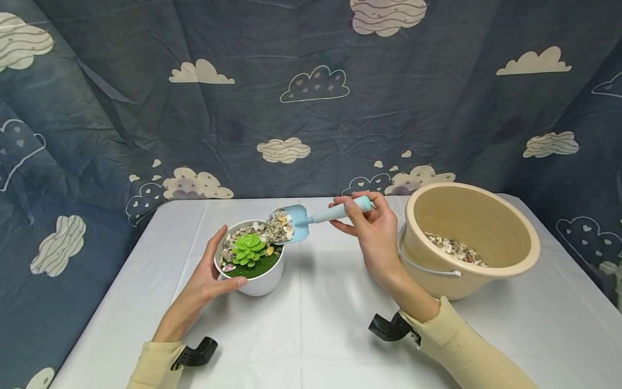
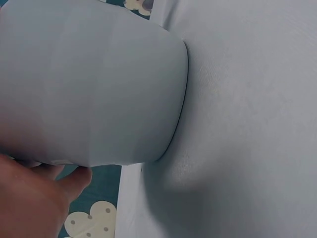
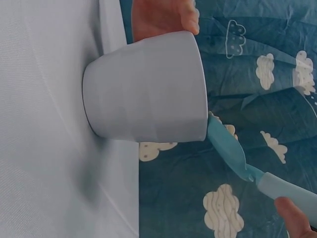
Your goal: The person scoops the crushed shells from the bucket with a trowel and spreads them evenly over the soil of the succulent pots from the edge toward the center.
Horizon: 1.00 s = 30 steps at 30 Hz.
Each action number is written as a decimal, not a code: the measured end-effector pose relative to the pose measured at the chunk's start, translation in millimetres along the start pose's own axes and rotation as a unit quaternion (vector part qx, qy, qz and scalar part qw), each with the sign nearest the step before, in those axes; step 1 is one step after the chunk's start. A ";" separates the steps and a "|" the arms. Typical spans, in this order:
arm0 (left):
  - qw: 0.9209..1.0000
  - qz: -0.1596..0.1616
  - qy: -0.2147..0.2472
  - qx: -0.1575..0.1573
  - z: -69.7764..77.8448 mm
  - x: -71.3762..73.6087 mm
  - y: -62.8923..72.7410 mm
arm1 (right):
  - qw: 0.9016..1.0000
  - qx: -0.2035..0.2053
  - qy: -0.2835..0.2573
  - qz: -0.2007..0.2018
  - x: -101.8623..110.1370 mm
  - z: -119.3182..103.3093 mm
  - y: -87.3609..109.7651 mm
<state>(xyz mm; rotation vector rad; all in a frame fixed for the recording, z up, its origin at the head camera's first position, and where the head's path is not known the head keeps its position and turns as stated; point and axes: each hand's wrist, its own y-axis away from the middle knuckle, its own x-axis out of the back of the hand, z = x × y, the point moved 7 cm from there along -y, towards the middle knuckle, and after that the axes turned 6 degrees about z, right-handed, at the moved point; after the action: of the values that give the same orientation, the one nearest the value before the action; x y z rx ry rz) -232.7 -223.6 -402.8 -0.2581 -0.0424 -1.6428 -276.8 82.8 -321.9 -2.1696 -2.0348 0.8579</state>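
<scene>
A white flower pot (image 1: 262, 283) stands on the table with a green succulent (image 1: 249, 249), green moss and small pebbles inside. My left hand (image 1: 206, 281) holds it from the left, thumb along the near rim and fingers around the far side. In the left wrist view the pot's wall (image 2: 109, 84) fills much of the picture. My right hand (image 1: 374, 229) grips the pale blue handle of a small trowel (image 1: 301, 222). Its blade, heaped with pebbles (image 1: 280, 226), overlaps the pot's right rim. From the right wrist, the trowel blade (image 3: 228, 146) tips down at the pot's rim.
A beige bucket (image 1: 430, 283) with a white handle stands at the right, close to my right forearm, with more pebbles (image 1: 454, 249) at its bottom. White cloth covers the table (image 1: 311, 324). Behind it hangs a dark blue curtain (image 1: 272, 48) with clouds.
</scene>
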 end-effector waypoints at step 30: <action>1.000 -0.003 0.002 0.008 -1.8 0.7 0.4 | 1.000 -0.012 -0.022 0.002 1.9 3.0 2.7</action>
<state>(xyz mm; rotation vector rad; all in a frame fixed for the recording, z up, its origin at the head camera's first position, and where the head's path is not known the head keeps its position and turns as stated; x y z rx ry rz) -232.6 -224.6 -404.4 -0.2426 -0.0536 -1.6485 -275.6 83.3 -326.2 -2.1864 -2.0715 0.8948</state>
